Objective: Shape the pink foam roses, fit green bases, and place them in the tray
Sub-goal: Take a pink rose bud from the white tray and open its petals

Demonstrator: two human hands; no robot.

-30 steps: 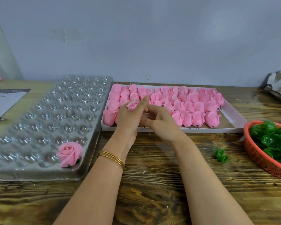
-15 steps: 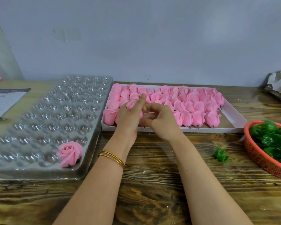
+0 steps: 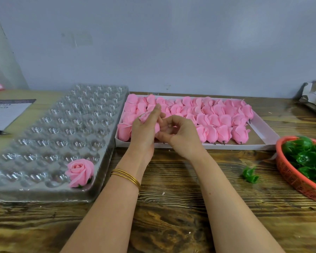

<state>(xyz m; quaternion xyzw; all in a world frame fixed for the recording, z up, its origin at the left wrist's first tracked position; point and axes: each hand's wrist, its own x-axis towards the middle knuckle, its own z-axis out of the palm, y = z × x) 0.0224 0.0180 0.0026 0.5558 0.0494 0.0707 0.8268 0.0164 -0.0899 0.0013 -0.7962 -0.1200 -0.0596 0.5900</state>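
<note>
Your left hand (image 3: 143,136) grips a rose (image 3: 146,116) while your right hand (image 3: 182,136) pinches its underside with curled fingers, both over the near edge of the box (image 3: 259,138) at twelve o'clock. Shaping looks like the step in hand; no base shows on this rose. One finished rose (image 3: 80,171) sits in the tray (image 3: 44,195) at eight o'clock, its other cups in view hold nothing, and buds (image 3: 223,123) crowd the box, so nearly everything remains. A loose base (image 3: 250,175) lies at four o'clock, beside the basket (image 3: 288,172). Bare table (image 3: 171,207) at six o'clock gives your forearms room.
</note>
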